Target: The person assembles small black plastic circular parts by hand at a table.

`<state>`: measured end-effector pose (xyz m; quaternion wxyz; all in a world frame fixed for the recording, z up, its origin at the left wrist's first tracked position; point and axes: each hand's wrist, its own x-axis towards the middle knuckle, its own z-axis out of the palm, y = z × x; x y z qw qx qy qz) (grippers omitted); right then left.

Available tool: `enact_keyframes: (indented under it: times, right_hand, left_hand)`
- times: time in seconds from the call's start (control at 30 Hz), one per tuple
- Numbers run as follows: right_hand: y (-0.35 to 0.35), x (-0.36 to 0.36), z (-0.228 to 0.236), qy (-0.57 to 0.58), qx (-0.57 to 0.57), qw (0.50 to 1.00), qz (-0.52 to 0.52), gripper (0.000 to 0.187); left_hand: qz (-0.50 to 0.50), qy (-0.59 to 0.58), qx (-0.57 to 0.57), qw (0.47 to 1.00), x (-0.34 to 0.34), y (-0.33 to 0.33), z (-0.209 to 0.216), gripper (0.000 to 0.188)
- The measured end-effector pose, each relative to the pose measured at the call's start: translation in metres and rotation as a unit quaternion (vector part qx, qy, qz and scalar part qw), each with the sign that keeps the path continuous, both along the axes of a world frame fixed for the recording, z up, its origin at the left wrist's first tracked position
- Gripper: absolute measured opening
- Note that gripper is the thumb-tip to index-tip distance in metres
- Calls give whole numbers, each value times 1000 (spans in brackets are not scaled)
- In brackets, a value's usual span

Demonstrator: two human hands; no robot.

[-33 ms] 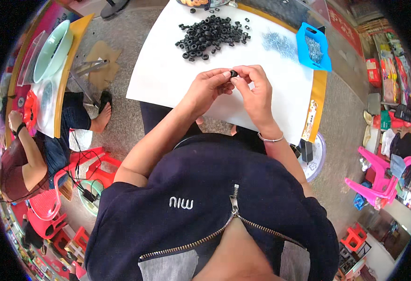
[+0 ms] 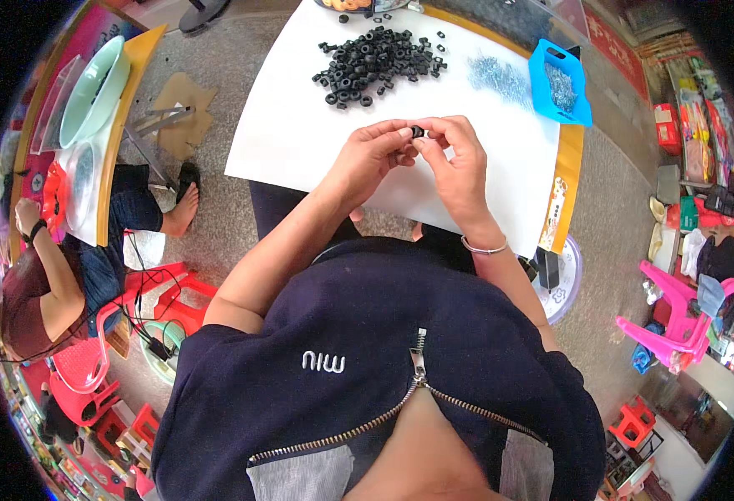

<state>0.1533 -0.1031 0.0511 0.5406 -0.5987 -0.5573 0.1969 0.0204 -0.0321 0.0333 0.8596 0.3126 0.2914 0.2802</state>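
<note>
Black part [image 2: 418, 131] between fingers [image 2: 390, 139]

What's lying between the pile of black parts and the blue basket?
In the head view, a scatter of small silvery-blue pieces lies on the white tabletop between the black parts and the blue basket.

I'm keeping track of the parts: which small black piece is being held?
The black piece pinched between the left hand and right hand; the piled black pieces lie untouched on the white tabletop.

Forearms [image 2: 287, 238] angled inward, the left hand [image 2: 373, 155] and right hand [image 2: 457, 164] pinch close together, fingertips [image 2: 404, 133] perhaps touching.
</note>
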Motion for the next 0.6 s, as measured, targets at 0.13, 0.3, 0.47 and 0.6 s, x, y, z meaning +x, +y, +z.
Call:
enact_keyframes:
  times: [0.13, 0.3, 0.47, 0.6]
  right_hand:
    - [-5, 0, 8, -18, -3, 1000, 3, 19]
    - [-7, 3, 5, 9, 20, 1000, 0, 20]
    - [-9, 46, -28, -133, -33, 987, -85, 14]
    - [12, 93, -40, -246, -44, 951, -181, 15]
  left_hand:
    - [-38, -37, 3, 999, -2, 4, -12, 26]
    - [-49, -106, -71, 991, 2, 5, -16, 31]
    - [-23, -131, -82, 988, -8, 20, -26, 31]
    - [-14, -170, -109, 979, -5, 23, -29, 32]
